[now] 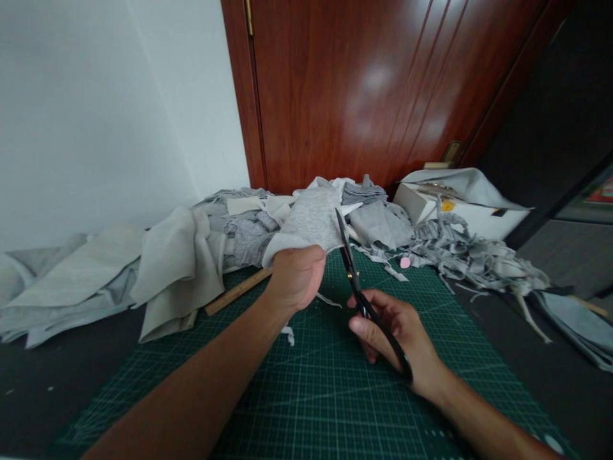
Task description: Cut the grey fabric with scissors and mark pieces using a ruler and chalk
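Observation:
My left hand point(297, 276) is closed on the near edge of a light grey fabric piece point(311, 217), raised above the mat. My right hand point(395, 329) grips a pair of black-handled scissors point(352, 268), fingers around the handles. The blades point up and away, with their tips beside the right edge of the fabric; whether they touch it I cannot tell. Below both hands lies a green cutting mat point(325, 396) with a printed grid. Small pale fabric scraps point(290, 335) rest on it.
Heaps of grey and cream cloth point(177, 255) line the left and back. A wooden ruler point(239, 291) sits partly under them. At the right are tangled fabric strips point(483, 255), a pink disc point(405, 262) and a white box point(474, 214). Behind stands a brown wooden door point(345, 96).

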A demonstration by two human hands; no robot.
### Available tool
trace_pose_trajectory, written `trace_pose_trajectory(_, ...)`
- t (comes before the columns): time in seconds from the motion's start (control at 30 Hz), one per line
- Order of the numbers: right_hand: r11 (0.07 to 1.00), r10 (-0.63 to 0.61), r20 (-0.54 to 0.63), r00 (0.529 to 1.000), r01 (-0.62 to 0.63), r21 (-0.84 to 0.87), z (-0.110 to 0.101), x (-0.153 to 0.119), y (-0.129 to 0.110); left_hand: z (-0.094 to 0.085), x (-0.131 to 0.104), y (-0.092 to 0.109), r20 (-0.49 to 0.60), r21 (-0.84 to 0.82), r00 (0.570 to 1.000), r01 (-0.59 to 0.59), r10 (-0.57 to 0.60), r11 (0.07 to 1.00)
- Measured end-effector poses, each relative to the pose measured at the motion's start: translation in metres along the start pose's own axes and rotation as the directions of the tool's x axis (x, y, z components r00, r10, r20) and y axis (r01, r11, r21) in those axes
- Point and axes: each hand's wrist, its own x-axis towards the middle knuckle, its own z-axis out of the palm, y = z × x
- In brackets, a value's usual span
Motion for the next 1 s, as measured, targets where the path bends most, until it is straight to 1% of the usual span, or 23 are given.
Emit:
trace_pose_trajectory(0.3,0.999,0.016,-0.010,1.000,-0.016,0.031,-0.0002,0.0004,0.0007,-0.0016,-0.0005,0.0002,-0.016,-0.008,1.000,-0.019,0.018,1.000)
trace_pose_trajectory(0.7,0.999,0.050,-0.020,0.999,-0.050,0.018,0.0025,0.0010,0.0027,-0.0066,-0.0014,-0.0027,-0.051,0.022,0.997,0.052,-0.050,0.998)
trace_pose_trajectory(1.0,0.998,0.051,-0.029,0.998,-0.050,0.024,0.0038,0.0010,0.0014,-0.0092,-0.0021,-0.0040,-0.045,0.031,0.996,0.078,-0.077,0.996)
